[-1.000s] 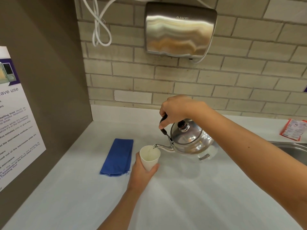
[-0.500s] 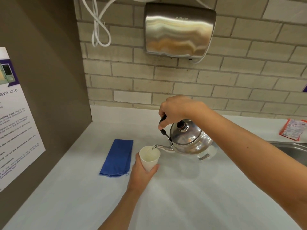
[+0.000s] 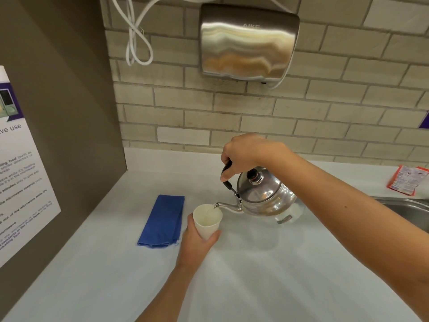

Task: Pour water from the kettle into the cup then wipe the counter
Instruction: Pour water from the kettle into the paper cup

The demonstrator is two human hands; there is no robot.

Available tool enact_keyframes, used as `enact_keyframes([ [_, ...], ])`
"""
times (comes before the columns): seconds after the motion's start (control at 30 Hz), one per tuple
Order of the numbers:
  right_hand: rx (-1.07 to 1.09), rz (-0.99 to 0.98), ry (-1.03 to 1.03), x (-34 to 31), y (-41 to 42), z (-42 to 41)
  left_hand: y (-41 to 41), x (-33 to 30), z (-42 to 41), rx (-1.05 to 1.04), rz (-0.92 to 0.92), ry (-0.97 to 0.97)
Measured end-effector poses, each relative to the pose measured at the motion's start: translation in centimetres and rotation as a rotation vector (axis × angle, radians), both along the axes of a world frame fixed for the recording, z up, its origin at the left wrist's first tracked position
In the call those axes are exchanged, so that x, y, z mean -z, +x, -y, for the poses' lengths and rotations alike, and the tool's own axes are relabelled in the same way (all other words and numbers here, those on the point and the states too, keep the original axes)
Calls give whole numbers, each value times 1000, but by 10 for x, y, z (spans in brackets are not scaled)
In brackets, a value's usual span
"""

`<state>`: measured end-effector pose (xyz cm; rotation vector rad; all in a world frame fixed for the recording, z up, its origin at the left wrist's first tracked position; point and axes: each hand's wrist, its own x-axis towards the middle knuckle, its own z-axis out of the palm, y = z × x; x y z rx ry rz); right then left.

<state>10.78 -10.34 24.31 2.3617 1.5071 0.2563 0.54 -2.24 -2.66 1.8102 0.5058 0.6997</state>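
Observation:
My right hand (image 3: 246,154) grips the black handle of a shiny steel kettle (image 3: 267,196), which is tilted to the left above the white counter (image 3: 255,275). Its spout reaches over the rim of a white paper cup (image 3: 207,223), and water runs into the cup. My left hand (image 3: 195,245) holds the cup from below and behind, tilted slightly toward the spout. A folded blue cloth (image 3: 162,220) lies flat on the counter just left of the cup.
A steel hand dryer (image 3: 248,43) hangs on the brick wall above, with a looped white cable (image 3: 137,43) to its left. A steel sink (image 3: 411,208) sits at the right edge, a red-and-white packet (image 3: 408,180) behind it. A brown side panel with a notice (image 3: 21,170) closes the left.
Hardly anything has moved. The kettle stays tilted with its spout over the cup, and both hands keep their grips.

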Motion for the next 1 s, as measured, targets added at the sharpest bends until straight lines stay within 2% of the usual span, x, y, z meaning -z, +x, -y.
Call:
enact_keyframes([
  [1.0,13,-8,-19,-2,-7,-2,-1,-1,0,-3,-3,15],
])
